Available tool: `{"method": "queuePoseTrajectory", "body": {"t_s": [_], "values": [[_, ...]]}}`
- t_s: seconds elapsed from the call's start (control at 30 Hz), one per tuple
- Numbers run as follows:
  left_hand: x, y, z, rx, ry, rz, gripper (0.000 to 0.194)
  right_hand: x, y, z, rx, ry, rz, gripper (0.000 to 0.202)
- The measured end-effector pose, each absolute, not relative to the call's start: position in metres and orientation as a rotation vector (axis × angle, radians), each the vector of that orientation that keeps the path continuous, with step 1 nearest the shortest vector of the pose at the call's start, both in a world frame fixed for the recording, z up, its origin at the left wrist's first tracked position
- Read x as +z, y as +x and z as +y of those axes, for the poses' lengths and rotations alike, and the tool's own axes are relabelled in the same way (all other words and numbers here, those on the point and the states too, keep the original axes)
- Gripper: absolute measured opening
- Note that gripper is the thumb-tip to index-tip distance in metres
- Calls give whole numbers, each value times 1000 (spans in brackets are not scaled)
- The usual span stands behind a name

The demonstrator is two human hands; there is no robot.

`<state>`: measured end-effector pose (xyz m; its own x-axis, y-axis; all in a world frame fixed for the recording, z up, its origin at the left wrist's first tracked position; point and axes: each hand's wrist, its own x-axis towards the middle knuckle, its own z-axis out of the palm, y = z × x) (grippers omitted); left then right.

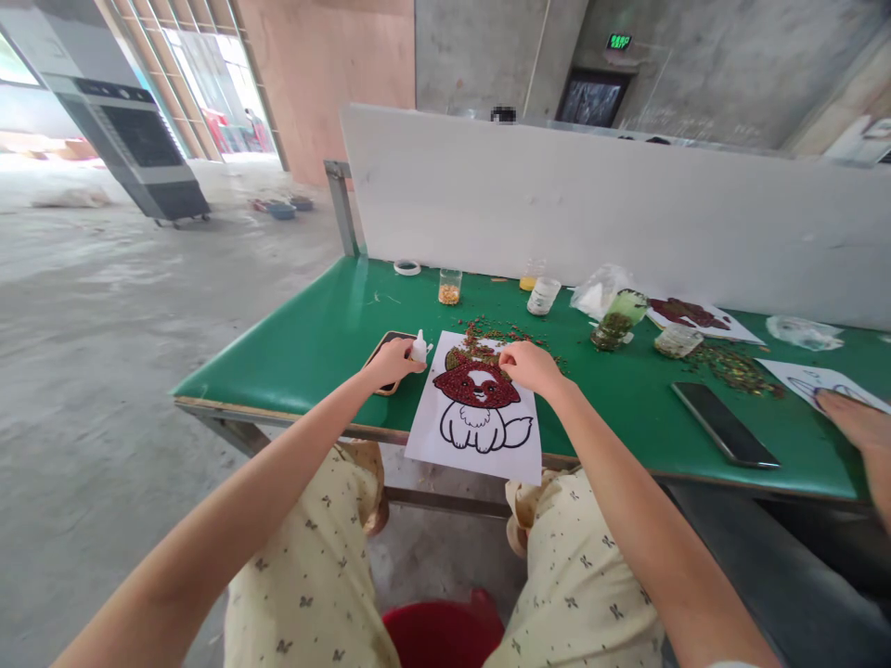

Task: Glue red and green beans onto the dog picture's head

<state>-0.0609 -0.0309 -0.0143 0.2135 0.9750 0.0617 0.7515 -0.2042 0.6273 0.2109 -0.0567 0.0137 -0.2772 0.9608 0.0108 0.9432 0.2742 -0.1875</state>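
White paper sheet with a black-outlined fox drawing (424, 438), head away from the person, long axis running from near to far.
Its bottom overhangs the green-topped table (278, 345); the left hand (393, 363) grips a small white plastic bottle (419, 349), the right hand's (530, 366) fingertips press together at the red-filled head, contents unclear; beyond, a green sign (618, 42) reads "EXIT" on a grey concrete wall (487, 56).

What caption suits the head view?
Left hand at a small white plastic bottle, right hand over an animal drawing on white paper, dark-red grains on its head.
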Motion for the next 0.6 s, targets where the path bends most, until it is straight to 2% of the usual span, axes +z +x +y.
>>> {"method": "queuePoseTrajectory", "body": {"t_s": [0.2,0.33,0.4,0.47,0.6], "values": [[-6,-48,-35,781,1924,1581,30,11,211,-57,214,-1693,-2374,18],[3,-26,-46,882,1428,1293,38,8,191,-69,328,-1381,-2408,59],[5,-12,-50,888,1224,1125,41,7,179,-76,340,-1248,-2433,73],[6,4,-52,952,1073,1008,40,9,172,-81,276,-1227,-2409,74],[6,32,-54,991,1015,816,38,17,178,-83,97,-1332,-2282,51]]}}
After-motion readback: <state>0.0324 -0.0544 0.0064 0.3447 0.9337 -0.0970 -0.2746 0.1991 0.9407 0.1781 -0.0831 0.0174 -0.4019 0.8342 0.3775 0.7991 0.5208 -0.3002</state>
